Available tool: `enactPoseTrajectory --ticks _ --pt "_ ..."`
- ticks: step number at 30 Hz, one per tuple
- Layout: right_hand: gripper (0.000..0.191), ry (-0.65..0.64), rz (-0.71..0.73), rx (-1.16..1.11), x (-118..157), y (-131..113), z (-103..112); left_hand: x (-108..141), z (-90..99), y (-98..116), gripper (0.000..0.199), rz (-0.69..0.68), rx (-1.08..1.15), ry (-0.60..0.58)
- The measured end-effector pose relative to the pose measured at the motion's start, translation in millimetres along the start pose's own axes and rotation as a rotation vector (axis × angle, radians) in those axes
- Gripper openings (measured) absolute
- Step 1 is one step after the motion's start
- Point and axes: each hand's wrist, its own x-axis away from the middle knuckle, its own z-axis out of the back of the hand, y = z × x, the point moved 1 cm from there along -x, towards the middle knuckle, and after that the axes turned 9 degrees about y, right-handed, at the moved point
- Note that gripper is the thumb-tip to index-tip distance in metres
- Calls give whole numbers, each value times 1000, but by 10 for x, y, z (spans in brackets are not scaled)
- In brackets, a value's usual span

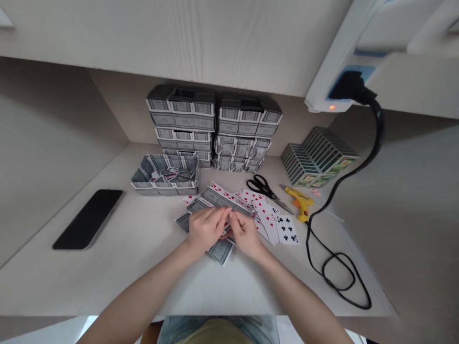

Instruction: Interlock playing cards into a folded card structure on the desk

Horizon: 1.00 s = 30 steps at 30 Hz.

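Note:
My left hand and my right hand meet over a pile of playing cards in the middle of the desk. Both have their fingers pinched together, tips nearly touching, on a playing card that is mostly hidden beneath them. Grey-backed cards stick out below and to the left of my hands. Face-up cards with red diamonds and a six of clubs fan out on the right. Black-handled scissors lie just behind those cards, beside a yellow glue gun.
An open box made of cards holds small pieces at the left. Stacked card boxes stand at the back. A phone lies far left. Card packs and a black cable are on the right, under a power strip.

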Motion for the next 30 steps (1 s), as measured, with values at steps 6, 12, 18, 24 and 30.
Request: enactPoseTrajectory --ticks 6,12,18,24,30 --pt "37 -10 73 40 8 -62 37 -6 14 24 24 54 45 22" --pt "36 -69 123 80 -8 -86 85 -49 -21 83 39 425 208 2" --pt "33 -97 173 246 -27 -33 108 -70 -54 80 38 476 219 -26" --pt "34 -88 376 455 -25 -100 159 -66 -77 47 40 468 244 -35" --pt "20 -83 101 170 -19 -13 27 -73 -115 -37 39 576 298 -31"
